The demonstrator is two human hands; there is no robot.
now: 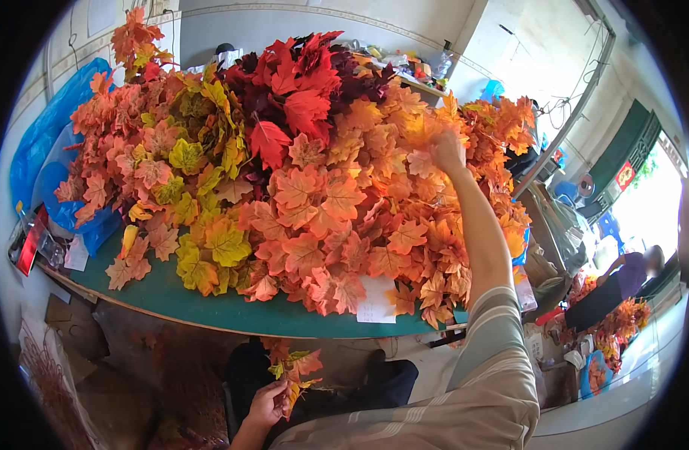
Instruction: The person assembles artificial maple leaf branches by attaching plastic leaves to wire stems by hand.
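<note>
Close to my lap, my left hand (pixel 268 403) pinches a small sprig of artificial maple leaves (pixel 305 363), orange with some yellow-green. My right arm stretches far across the table, and my right hand (pixel 449 152) is among orange artificial maple leaves (pixel 404 131) at the back right of a big heap. Blur and leaves hide its fingers. The heap also holds salmon-pink leaves (pixel 303 251), yellow-green leaves (pixel 228 244), bright red leaves (pixel 308 111) and dark purple leaves (pixel 365 84). All this lies on a green-topped table (pixel 160 301).
A white paper slip (pixel 376 301) lies by the table's front edge. Blue plastic bags (pixel 40 154) stand at the left end. Cardboard boxes (pixel 76 330) sit on the floor at lower left. At far right, another person (pixel 622 281) is beside more orange leaves.
</note>
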